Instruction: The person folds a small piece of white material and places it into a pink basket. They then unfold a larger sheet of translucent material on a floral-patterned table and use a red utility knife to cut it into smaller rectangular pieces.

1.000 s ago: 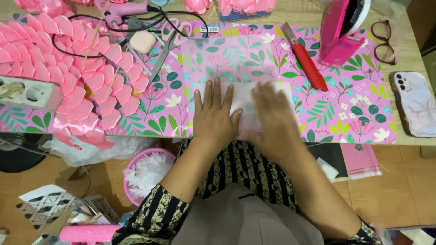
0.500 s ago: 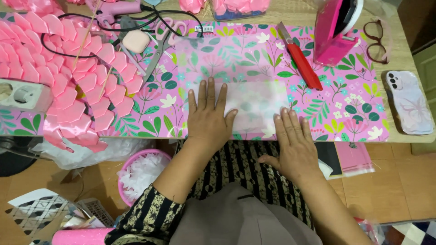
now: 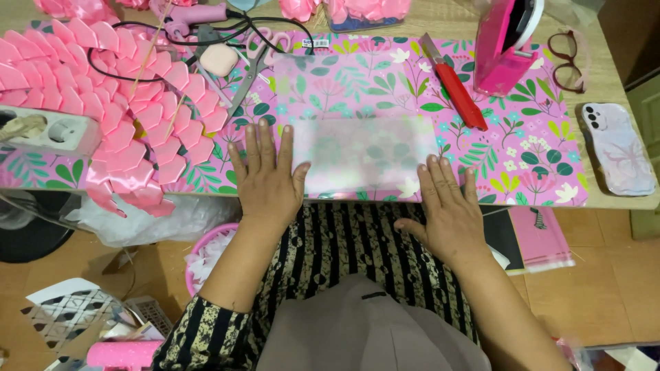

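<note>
Both hands lay flat and apart on the frosted sheet (image 3: 368,154).
My left hand (image 3: 268,182) pressed its left edge, my right hand (image 3: 447,213) its lower right corner.

My hands have spread apart: a second ago both lay side by side on the folded translucent sheet (image 3: 368,156), now my left hand (image 3: 267,180) presses flat at its left edge and my right hand (image 3: 447,209) has slid back to its lower right corner, half off the counter (image 3: 605,199) edge. The sheet has opened out from a small folded patch into a wide strip, and the floral paper shows blurred through it.
</note>
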